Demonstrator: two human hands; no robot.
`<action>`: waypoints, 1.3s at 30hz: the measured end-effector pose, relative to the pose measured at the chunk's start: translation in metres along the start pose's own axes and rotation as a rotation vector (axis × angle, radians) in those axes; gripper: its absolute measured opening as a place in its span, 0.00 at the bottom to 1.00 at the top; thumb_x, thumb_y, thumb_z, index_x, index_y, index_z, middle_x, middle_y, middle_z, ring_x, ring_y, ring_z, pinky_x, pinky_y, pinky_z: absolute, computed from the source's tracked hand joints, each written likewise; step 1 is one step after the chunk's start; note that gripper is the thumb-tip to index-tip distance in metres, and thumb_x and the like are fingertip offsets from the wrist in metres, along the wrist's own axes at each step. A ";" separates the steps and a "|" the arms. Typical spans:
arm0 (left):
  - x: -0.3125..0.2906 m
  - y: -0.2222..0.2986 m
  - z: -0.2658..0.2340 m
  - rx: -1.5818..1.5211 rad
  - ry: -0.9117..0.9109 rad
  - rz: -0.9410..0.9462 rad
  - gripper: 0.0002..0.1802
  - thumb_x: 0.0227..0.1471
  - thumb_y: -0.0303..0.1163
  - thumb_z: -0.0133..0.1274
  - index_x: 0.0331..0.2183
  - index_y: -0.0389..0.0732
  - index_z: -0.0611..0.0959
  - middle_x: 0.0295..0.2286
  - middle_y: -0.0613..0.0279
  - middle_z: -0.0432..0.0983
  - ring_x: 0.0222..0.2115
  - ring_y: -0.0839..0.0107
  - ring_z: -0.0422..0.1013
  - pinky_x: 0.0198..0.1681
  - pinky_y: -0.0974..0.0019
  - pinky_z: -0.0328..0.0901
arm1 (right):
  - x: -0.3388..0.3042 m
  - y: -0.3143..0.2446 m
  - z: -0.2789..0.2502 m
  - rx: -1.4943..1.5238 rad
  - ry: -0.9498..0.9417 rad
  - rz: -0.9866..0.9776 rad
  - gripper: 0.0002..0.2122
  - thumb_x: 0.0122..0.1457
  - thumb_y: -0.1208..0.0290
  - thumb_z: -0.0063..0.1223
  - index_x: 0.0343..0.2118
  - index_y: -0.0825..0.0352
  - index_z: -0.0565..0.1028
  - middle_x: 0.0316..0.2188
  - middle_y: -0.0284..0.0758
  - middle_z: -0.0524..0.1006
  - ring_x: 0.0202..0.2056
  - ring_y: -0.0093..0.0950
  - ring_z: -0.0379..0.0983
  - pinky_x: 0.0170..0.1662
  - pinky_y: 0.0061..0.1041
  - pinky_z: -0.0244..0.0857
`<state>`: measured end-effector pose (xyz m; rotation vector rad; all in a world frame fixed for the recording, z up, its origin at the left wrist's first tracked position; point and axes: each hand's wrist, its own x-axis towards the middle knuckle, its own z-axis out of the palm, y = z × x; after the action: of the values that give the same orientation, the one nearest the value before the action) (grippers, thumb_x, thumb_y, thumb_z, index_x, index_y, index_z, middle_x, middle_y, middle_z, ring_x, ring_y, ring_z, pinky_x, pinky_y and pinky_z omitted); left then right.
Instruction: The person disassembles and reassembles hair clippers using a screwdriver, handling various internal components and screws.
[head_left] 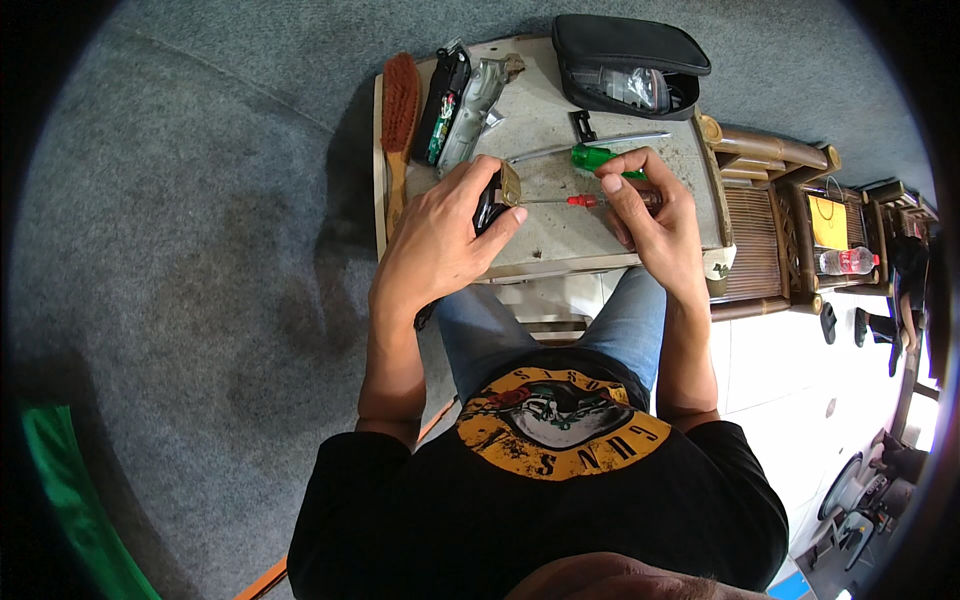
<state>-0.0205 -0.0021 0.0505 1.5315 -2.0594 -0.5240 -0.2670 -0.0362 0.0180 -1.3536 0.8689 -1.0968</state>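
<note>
My left hand [437, 232] is wrapped round a black hair clipper [487, 212] with a gold-coloured head, and its thumb lies along the near side. From the right, my right hand [660, 222] grips a screwdriver [582, 201] with a red collar and a dark handle. The thin shaft points left, its tip at or close to the clipper's head; whether it touches, I cannot tell. Just beyond my right fingers lies a green-handled screwdriver [592, 157], partly hidden by them. A small black plastic part [583, 127] lies farther back on the table.
On the worn table [560, 230] are a brush [400, 105] with reddish bristles, a black clipper [443, 100], a grey-green clipper [474, 112] and an unzipped black case [630, 50] holding plastic bags. A bamboo bench [752, 240] with a bottle [848, 262] stands to the right.
</note>
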 end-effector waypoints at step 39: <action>0.001 0.002 -0.002 -0.069 -0.019 -0.074 0.21 0.60 0.39 0.61 0.47 0.35 0.75 0.37 0.44 0.80 0.38 0.47 0.78 0.42 0.52 0.70 | 0.000 0.007 -0.007 -0.152 -0.055 -0.171 0.10 0.68 0.71 0.59 0.43 0.67 0.69 0.32 0.30 0.78 0.34 0.15 0.73 0.39 0.18 0.67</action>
<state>-0.0216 -0.0025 0.0534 1.5728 -1.9833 -0.6332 -0.2727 -0.0392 0.0110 -1.6009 0.8211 -1.1355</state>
